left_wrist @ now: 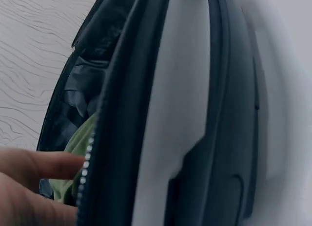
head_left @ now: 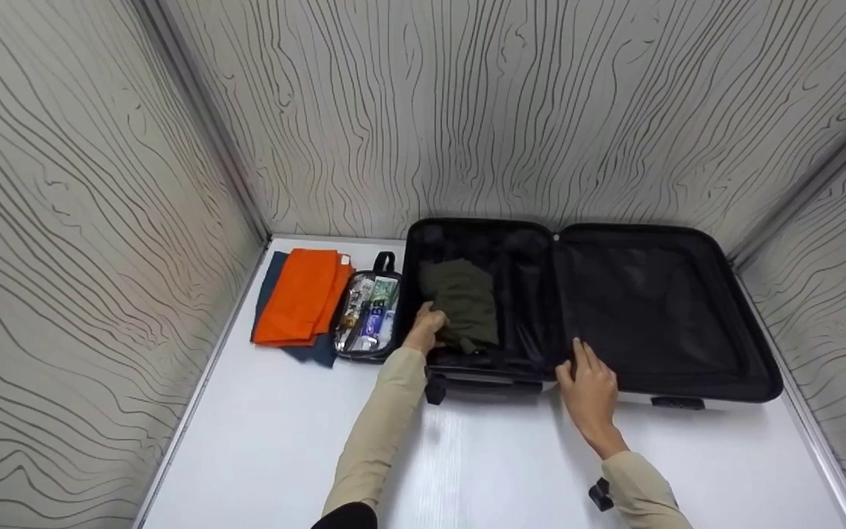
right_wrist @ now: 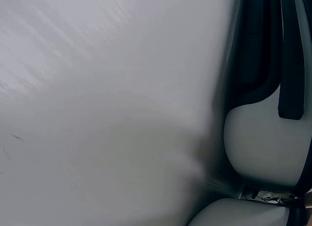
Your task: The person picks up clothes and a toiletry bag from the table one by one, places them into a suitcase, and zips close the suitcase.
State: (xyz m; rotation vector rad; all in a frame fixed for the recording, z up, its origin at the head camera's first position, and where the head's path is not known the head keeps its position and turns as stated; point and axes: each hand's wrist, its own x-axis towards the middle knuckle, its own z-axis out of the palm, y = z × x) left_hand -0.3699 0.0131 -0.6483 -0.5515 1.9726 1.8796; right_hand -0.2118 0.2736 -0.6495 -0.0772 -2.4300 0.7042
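And here's the olive-green garment (head_left: 463, 301), deep and dusky against a suitcase (head_left: 665, 316) lined in solid black. Over in the left wrist view that green glows mossier, the suitcase's outer shell (left_wrist: 170, 94) comes up pale grey, and the zip teeth (left_wrist: 87, 165) glint silvery on black! Blazing away, bright orange cloth (head_left: 294, 297), white tag (head_left: 345, 259) on its edge, dark teal-blue cloth (head_left: 311, 354) underneath. Toiletry bag (head_left: 366, 357): clear, black-trimmed, showing a green-and-white tube (head_left: 385, 289) and a purple-and-white tube (head_left: 373, 323). Sleeves (head_left: 375, 433) in beige, table (head_left: 269, 441) plain white, and wall panels (head_left: 335, 132) off-white with flowing dark wood-grain lines.
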